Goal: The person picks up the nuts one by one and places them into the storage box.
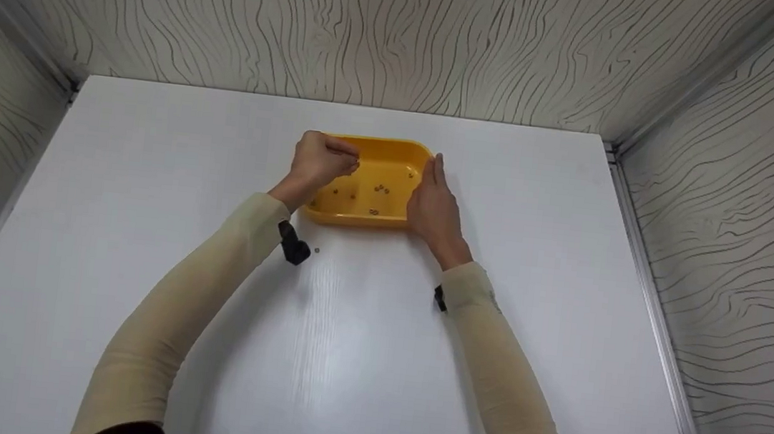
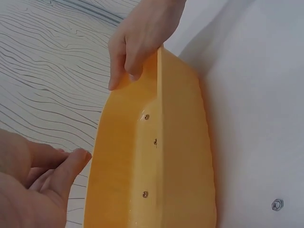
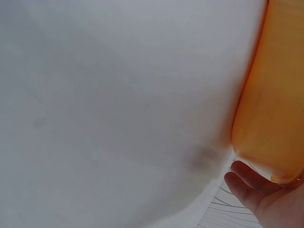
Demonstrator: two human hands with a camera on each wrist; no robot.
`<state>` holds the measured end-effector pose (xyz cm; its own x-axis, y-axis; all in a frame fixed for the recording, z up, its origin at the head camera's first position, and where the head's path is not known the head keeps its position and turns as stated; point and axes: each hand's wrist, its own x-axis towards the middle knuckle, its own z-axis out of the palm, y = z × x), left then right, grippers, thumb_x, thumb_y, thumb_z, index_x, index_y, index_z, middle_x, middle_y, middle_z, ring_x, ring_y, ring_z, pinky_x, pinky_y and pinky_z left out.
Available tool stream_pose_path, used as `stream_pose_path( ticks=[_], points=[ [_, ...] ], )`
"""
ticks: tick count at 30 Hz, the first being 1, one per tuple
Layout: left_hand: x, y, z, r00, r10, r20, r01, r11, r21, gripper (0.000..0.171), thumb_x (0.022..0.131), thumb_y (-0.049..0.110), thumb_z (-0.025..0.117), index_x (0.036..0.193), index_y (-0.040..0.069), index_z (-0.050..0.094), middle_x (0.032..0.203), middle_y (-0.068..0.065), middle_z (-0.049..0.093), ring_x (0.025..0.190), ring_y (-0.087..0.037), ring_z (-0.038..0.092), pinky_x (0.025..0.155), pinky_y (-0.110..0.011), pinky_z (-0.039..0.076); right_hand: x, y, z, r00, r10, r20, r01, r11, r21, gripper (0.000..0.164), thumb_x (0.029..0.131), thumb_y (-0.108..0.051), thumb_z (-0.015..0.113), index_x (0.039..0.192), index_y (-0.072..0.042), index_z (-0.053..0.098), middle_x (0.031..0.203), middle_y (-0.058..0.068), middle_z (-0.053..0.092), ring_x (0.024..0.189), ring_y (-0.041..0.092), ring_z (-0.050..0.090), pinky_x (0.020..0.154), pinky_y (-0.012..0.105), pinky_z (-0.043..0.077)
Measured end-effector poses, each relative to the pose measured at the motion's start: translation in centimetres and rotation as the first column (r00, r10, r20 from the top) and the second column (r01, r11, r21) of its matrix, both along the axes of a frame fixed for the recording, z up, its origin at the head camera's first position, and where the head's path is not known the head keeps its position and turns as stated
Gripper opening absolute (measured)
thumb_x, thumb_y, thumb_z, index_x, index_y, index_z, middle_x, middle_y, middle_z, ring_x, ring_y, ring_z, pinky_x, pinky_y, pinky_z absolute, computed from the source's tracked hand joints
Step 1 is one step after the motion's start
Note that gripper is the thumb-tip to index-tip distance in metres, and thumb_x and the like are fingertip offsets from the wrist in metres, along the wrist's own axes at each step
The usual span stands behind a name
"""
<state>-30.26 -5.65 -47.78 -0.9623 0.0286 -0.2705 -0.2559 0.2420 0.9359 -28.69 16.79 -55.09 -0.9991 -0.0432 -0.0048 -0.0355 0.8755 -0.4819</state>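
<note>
A yellow plastic tray [image 1: 358,220] sits toward the back of the white table, with several small metal nuts [image 1: 380,189] scattered on its floor. My right hand [image 1: 435,208] grips the tray's right end; in the right wrist view its fingers [image 3: 249,183] lie along the outside of that end. Over the tray's left part is my left hand [image 1: 323,161], its thumb and curled fingers brought together. I cannot tell whether something small is between them. A hex nut [image 2: 277,204] lies on the table in front of the tray, near the left wrist.
The white table [image 1: 372,359] reaches toward me in front of the tray. Behind it stands a wall [image 1: 378,29] with a wavy line pattern, and similar panels flank both sides. A black wrist camera [image 1: 294,245] hangs from the left sleeve.
</note>
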Motion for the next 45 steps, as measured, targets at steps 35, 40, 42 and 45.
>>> stream_pose_path(
  ticks=[35,40,42,45],
  points=[
    [-0.65,-0.39,-0.57,0.991,0.123,0.045,-0.125,0.991,0.052,0.021,0.097,0.003,0.071,0.118,0.003,0.075,0.122,-0.017,0.076,0.105,-0.021,0.078,0.087,-0.024,0.065,-0.01,0.26,-0.31,0.999,0.016,-0.036,-0.017,0.999,-0.03,0.065,0.11,-0.016,0.042,0.167,0.001,0.015,0.177,0.019,0.014,0.074,0.021,0.054,0.09,0.042,0.062],
    [-0.44,-0.3,-0.52,0.995,0.101,-0.016,-0.102,0.994,-0.05,0.018,0.098,0.004,0.068,0.114,0.005,0.077,0.12,-0.014,0.076,0.109,-0.022,0.075,0.094,-0.028,0.065,0.15,0.13,-0.27,1.0,0.008,-0.024,-0.009,0.999,-0.053,0.064,0.111,-0.017,0.042,0.167,0.0,0.016,0.178,0.017,0.014,0.077,0.023,0.055,0.099,0.043,0.06],
    [-0.39,-0.1,-0.46,0.996,0.08,-0.048,-0.085,0.991,-0.107,0.02,0.099,0.002,0.065,0.114,0.005,0.077,0.121,-0.012,0.076,0.11,-0.021,0.075,0.096,-0.03,0.064,0.19,0.19,-0.26,1.0,0.003,-0.026,-0.005,0.998,-0.061,0.064,0.111,-0.017,0.042,0.167,-0.001,0.016,0.178,0.017,0.014,0.076,0.022,0.053,0.099,0.043,0.06],
    [-0.4,0.08,-0.46,0.992,0.052,-0.117,-0.071,0.983,-0.167,0.02,0.1,0.0,0.064,0.113,0.005,0.078,0.119,-0.012,0.077,0.109,-0.021,0.075,0.096,-0.031,0.064,0.16,0.25,-0.29,1.0,-0.001,-0.025,0.0,0.997,-0.074,0.065,0.111,-0.017,0.042,0.167,-0.001,0.016,0.178,0.017,0.014,0.074,0.021,0.05,0.093,0.043,0.06]
  ],
)
